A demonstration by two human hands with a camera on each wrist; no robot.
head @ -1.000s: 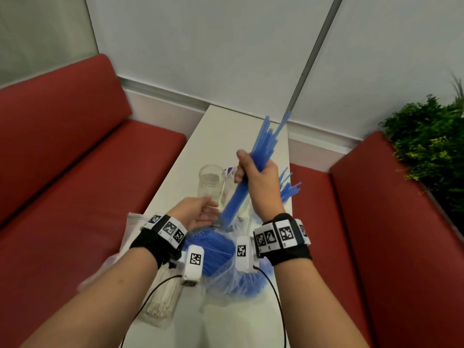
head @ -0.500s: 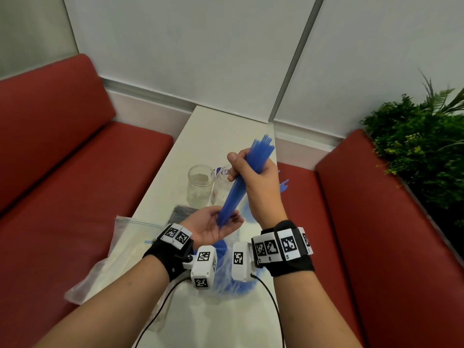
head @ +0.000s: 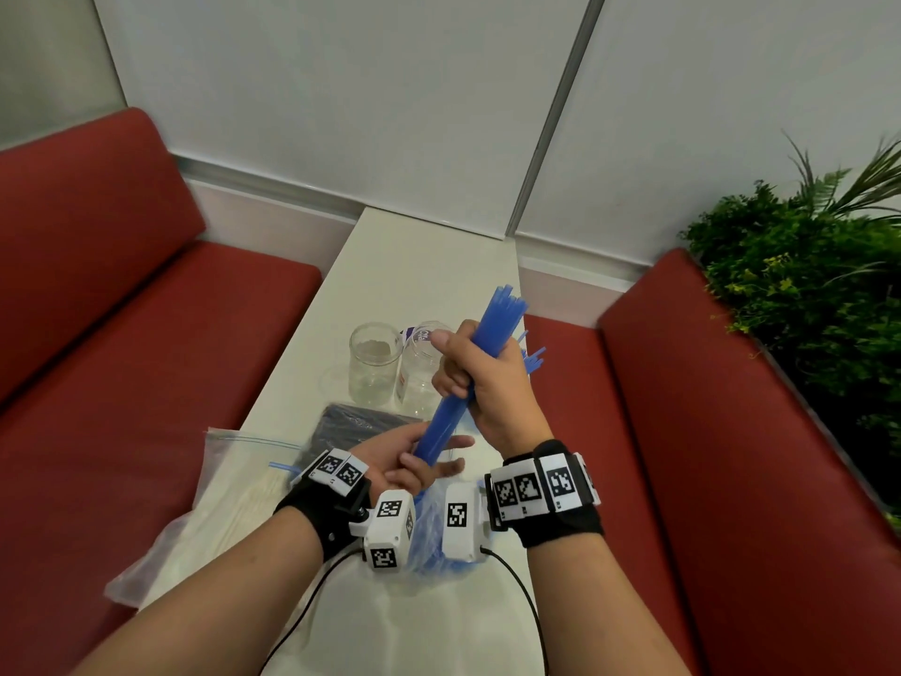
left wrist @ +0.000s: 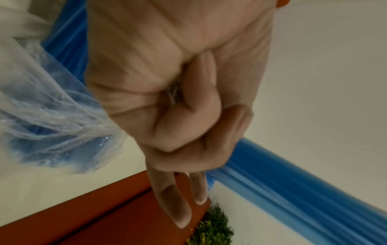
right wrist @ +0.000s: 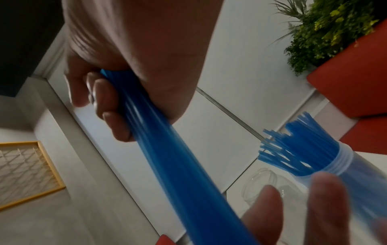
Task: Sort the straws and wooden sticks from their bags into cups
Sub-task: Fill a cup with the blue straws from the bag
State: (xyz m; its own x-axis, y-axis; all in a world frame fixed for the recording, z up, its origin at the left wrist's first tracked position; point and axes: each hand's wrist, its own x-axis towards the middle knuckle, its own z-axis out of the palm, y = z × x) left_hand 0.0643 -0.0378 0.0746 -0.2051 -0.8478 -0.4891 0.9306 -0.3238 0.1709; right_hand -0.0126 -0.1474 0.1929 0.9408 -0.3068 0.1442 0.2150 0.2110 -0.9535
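My right hand (head: 480,370) grips a tight bundle of blue straws (head: 492,329) around its middle and holds it tilted above the table; the fist also shows in the right wrist view (right wrist: 108,106). The bundle's lower ends stand in the upturned palm of my left hand (head: 421,458), whose outer fingers (left wrist: 180,203) lie straight. Below both wrists lies the clear bag of blue straws (head: 431,524). Two clear cups, one empty (head: 373,363) and one labelled (head: 417,373), stand beyond my hands. A third cup holds blue straws (right wrist: 293,152).
A clear bag of wooden sticks (head: 229,509) lies at the table's left edge. A dark packet (head: 353,424) lies in front of the cups. Red bench seats (head: 146,358) flank the narrow white table (head: 419,265), and a green plant (head: 804,285) stands to the right.
My right hand has drawn the straws out of the bag and squared the fanned bundle. My left hand left the bag and turned palm-up under the bundle's lower ends.
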